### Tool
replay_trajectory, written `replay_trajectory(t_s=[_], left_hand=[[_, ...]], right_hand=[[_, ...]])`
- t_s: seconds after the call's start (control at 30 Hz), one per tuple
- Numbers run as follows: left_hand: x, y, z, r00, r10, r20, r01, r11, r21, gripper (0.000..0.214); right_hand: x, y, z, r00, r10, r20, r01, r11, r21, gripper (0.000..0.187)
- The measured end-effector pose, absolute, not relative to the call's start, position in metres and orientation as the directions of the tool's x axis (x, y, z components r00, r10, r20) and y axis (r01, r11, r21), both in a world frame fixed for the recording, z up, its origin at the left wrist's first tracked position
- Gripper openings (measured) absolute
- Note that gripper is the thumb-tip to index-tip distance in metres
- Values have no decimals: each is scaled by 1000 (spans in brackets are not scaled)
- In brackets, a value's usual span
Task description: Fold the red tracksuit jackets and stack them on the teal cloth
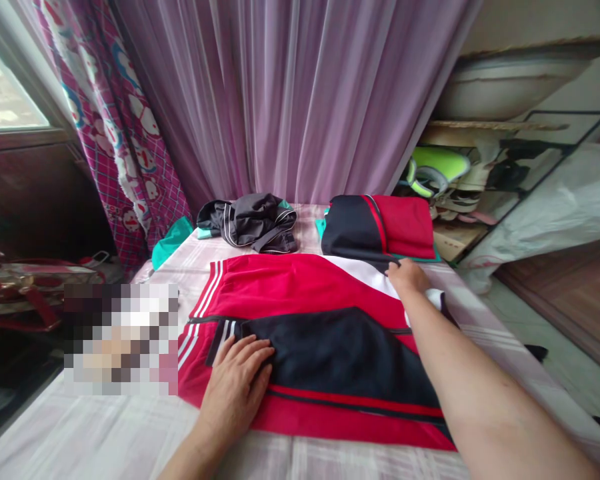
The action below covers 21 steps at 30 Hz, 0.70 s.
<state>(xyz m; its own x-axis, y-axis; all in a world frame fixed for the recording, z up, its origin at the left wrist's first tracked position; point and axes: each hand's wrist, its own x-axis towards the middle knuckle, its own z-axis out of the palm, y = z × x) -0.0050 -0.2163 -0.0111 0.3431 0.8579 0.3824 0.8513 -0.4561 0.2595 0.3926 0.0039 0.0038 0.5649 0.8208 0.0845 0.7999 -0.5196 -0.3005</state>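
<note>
folding's mid-way i reckon: red and navy jacket [305, 333] spread flat on the bed [105, 433]. left hand [237, 377] lies open, palm pressing the navy panel, gripping nothing. right hand [405, 277] pins the far edge, fingers down. next move likely needs an even fold.

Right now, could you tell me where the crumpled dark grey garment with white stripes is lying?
In the head view, the crumpled dark grey garment lies at the bed's far edge, left of centre, beside the folded navy-and-red pile, before the purple curtain.
</note>
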Motion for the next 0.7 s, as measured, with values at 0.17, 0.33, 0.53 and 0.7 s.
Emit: replay_trajectory(t_s=[0.17,0.33,0.53,0.7], left_hand=[[-4,-216,-10,332,863,380,852,-447,272,27],[-3,-215,-9,324,869,373,845,-443,298,28],[0,-214,-8,312,868,386,842,-441,311,29],[0,-213,-8,323,866,382,843,-447,300,29]], right_hand=[[370,-10,14,578,813,68,779,-525,-343,53],[344,-49,15,259,954,148,928,-204,-313,55],[290,-139,-4,-126,910,396,941,236,-242,44],[266,-186,-18,-247,905,345,936,315,-155,40]])
